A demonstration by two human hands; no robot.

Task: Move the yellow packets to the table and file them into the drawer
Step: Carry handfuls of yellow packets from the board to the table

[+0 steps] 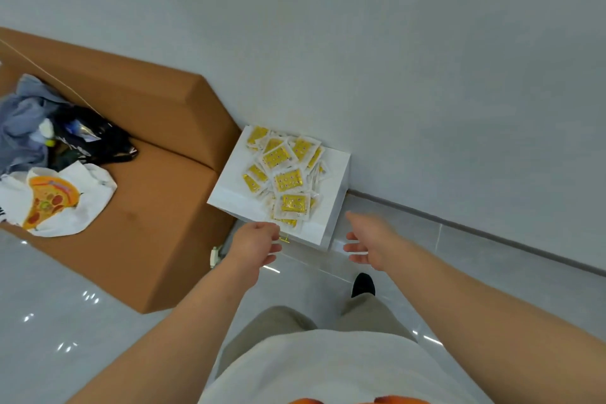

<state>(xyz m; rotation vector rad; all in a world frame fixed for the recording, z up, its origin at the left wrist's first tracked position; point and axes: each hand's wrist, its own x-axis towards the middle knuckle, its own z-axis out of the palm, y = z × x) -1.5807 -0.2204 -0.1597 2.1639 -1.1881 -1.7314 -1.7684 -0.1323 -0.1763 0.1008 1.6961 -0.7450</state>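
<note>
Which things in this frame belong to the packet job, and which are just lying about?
Job: yellow packets; white stand they lie on; left hand; right hand.
Lying about: pizza-print bag; black bag; grey clothes; brown couch.

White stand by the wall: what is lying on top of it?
A loose pile of yellow packets, overlapping one another, covers most of the top of the white stand. A bare strip shows along its near edge. Anything beneath the pile is hidden.
</note>
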